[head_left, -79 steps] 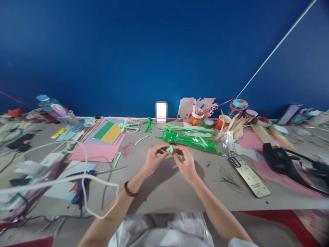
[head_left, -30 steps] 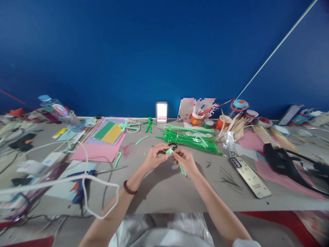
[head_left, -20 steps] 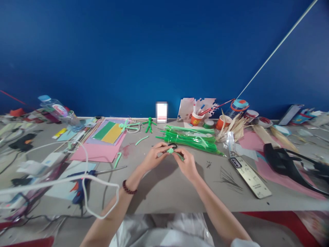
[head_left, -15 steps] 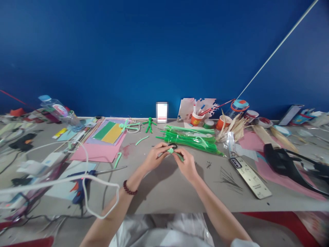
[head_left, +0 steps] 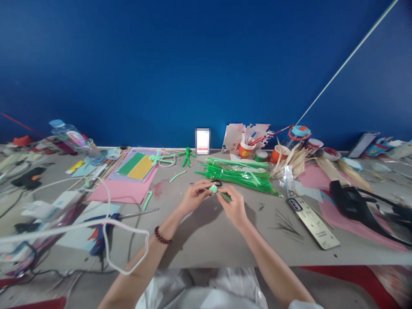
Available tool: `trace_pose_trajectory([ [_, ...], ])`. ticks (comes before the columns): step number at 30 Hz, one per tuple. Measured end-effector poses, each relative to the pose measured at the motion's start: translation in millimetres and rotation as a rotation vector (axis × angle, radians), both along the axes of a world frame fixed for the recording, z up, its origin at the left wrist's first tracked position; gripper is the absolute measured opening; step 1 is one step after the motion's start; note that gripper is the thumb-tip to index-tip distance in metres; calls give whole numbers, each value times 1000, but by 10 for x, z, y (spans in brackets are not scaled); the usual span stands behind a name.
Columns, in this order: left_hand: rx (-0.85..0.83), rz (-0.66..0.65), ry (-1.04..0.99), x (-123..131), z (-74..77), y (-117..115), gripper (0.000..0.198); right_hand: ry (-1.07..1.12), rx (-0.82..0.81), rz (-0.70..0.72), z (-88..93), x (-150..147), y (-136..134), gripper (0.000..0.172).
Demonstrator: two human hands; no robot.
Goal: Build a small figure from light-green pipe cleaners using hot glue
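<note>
Coil (head_left: 213, 189), pale green, is sitting pinched between fingertips of left hand (head_left: 195, 196); right hand (head_left: 232, 206) is gripping pale-green strand (head_left: 227, 197) just beside it. Green stem bundle (head_left: 236, 175) is lying just beyond the fingers; phone (head_left: 313, 222) is lying well right.

"What's on the table (head_left: 206, 246)?"
"Near the front edge, rightward, a phone (head_left: 313, 223), with dark strands (head_left: 288, 226) just beside it."
"And along the back edge?"
"A green figure (head_left: 187, 157) near its middle and, farther in to the right, a bundle (head_left: 238, 177) (green stems in clear plastic)."
"Toward the left edge?"
"Pink paper (head_left: 120, 192); a green strip (head_left: 177, 176) lies between it and the bundle."
</note>
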State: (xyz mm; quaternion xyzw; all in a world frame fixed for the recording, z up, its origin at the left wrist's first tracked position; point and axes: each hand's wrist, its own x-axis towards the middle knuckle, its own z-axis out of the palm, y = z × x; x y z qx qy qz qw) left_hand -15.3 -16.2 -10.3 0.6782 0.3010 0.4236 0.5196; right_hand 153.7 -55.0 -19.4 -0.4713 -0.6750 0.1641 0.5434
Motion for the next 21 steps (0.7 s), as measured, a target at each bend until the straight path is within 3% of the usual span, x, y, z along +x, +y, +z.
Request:
trace_pose_trajectory([
  [5, 139, 7, 75, -26, 33, 22, 30, -33, 43, 18, 28, -11, -4, 6],
  [9, 127, 6, 79, -44, 42, 31, 29, -20, 39, 29, 35, -12, -9, 6],
  [13, 49, 39, 12, -31, 38, 17, 27, -3, 33, 26, 37, -14, -12, 5],
  [18, -182, 73, -137, 11, 38, -11, 32, -42, 17, -26, 24, -22, -17, 4],
  [21, -262, 115, -203, 40, 42, -34, 31, 40, -13, 9, 20, -29, -23, 3],
])
